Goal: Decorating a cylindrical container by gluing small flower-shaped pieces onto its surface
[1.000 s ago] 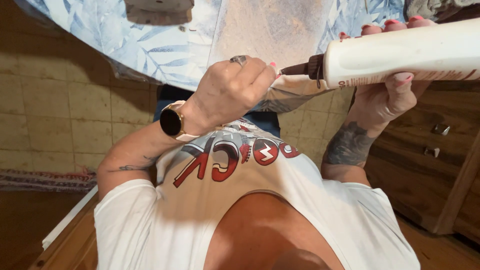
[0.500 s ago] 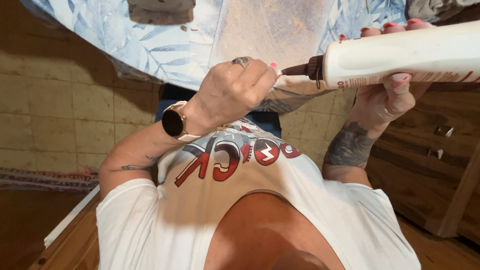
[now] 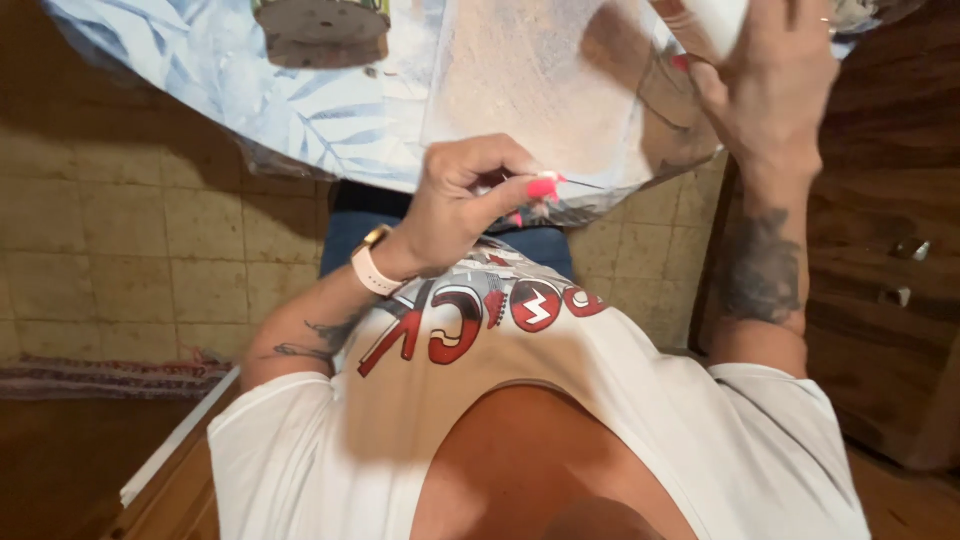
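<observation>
My left hand (image 3: 470, 200), with a pale watch on its wrist and pink nails, hovers at the near edge of the table. Its fingertips pinch a thin dark pin-like thing (image 3: 585, 185) that points right; what it is cannot be told. My right hand (image 3: 775, 90) is raised at the top right over the table and grips a white tube (image 3: 712, 22). Only the tube's lower end shows, and its nozzle is out of view. The two hands are well apart.
The table carries a blue leaf-patterned cloth (image 3: 250, 100) with a pale, dusty sheet (image 3: 520, 80) lying on it. A round brownish object (image 3: 320, 25) sits at the far edge. Beige floor tiles (image 3: 150, 240) lie below, a striped rug (image 3: 100, 375) at left, and wooden cabinets (image 3: 890, 250) at right.
The left hand was at the tube's brown nozzle; it has come away holding the thin dark thing. The right hand has swung the white tube up and away to the top right.
</observation>
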